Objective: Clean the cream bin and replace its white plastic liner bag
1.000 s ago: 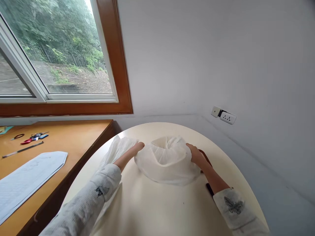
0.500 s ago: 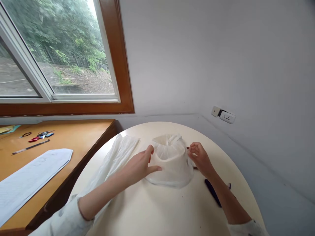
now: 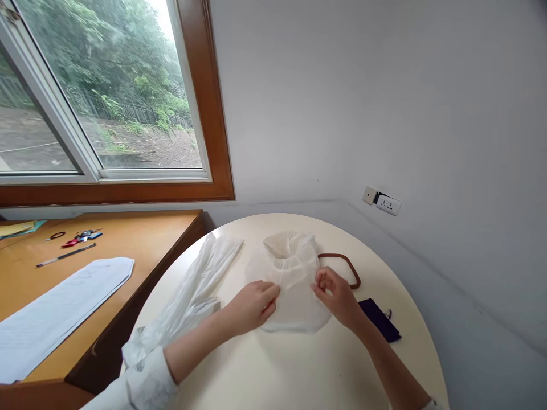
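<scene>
A sheer white bag (image 3: 294,310) stands on the round table, its gathered mouth open toward the far side. At the left of its near side, my left hand (image 3: 254,306) has thumb and fingers pinched together on the thin material. Opposite, my right hand (image 3: 335,296) is closed, its fingers curled and thumb tip against the bag's right side. A reddish-brown rounded frame, like a bag handle (image 3: 352,269), lies behind my right hand and partly disappears behind the bag. Dark navy cloth (image 3: 380,320) rests beside my right forearm.
Crumpled white plastic (image 3: 192,290) lies along the left of the round table (image 3: 299,370). A wooden desk (image 3: 149,233) at left holds papers (image 3: 72,313), a pen (image 3: 66,255) and keys (image 3: 83,236). Walls and a window stand behind.
Both hands have come nearer each other and closed from spread fingers onto the bag's near side. More of the brown frame and navy cloth now shows; the view has shifted slightly.
</scene>
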